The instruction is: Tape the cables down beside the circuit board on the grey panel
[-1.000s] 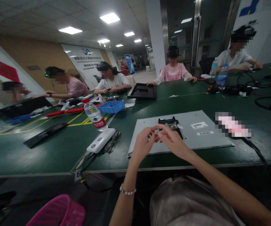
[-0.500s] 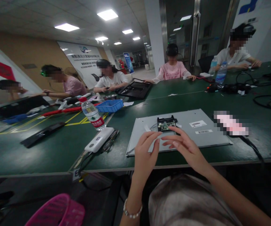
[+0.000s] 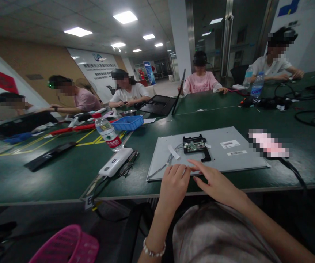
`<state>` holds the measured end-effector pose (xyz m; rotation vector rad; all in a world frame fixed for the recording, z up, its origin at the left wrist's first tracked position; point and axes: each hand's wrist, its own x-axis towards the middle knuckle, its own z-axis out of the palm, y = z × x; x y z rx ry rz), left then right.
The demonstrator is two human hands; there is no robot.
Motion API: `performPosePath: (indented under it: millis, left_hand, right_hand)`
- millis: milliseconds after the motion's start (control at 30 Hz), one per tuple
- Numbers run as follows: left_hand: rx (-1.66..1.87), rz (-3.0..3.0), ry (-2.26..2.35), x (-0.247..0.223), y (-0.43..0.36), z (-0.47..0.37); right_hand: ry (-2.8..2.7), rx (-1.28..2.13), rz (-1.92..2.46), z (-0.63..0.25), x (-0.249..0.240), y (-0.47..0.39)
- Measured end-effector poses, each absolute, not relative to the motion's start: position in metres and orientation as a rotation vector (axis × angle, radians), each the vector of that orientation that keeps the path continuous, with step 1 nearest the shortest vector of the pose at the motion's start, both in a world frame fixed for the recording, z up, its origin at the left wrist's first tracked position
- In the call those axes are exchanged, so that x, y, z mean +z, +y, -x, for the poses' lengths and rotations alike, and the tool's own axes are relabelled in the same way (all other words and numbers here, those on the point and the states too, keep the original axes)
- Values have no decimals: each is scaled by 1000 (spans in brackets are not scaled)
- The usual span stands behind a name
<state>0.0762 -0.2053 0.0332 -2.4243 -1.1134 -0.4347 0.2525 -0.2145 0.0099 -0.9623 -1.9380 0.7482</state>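
My left hand point(image 3: 174, 186) is over the near edge of a flat grey metal panel point(image 3: 242, 160), its fingers curled together and nothing visible in them. Beside it, my right hand point(image 3: 219, 185) holds nothing, with thumb and fingers apart. The fingertips of both hands nearly meet; whether they touch I cannot tell. On the panel, just beyond my hands, lies a black bracket point(image 3: 207, 156) carrying a green circuit board point(image 3: 195, 145). A grey cable point(image 3: 161, 168) runs from the board to the panel's left corner, with a white strip point(image 3: 174, 152) next to it.
Left of the panel are a white power bank point(image 3: 115, 162), a water bottle point(image 3: 108, 133) and a blue tray point(image 3: 128, 123). A phone point(image 3: 268, 143) with a cable lies to the right. Co-workers sit around the green table point(image 3: 135, 171). A pink basket point(image 3: 64, 244) stands below.
Both hands have drawn back toward me, uncovering more of the bracket and cable. My left fingers have curled in. Across the table, a co-worker has raised a black panel upright from a black frame.
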Motion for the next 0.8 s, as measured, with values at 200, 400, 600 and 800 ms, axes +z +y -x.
performPosePath:
  millis: [200,400,600,800]
  left_hand:
    - [-287,2333,-1422,39,-169,-64]
    - [-67,2343,-1486,26,-130,-66]
    - [-1,2368,-1397,26,-111,-66]
    - [-251,2311,-1453,42,-106,-32]
  right_hand:
    - [-1963,513,1099,-266,-1,-205]
    - [-1911,376,1273,-301,-12,-191]
    - [-1812,382,1384,-327,-30,-186]
    - [-1765,382,1430,-332,-38,-187]
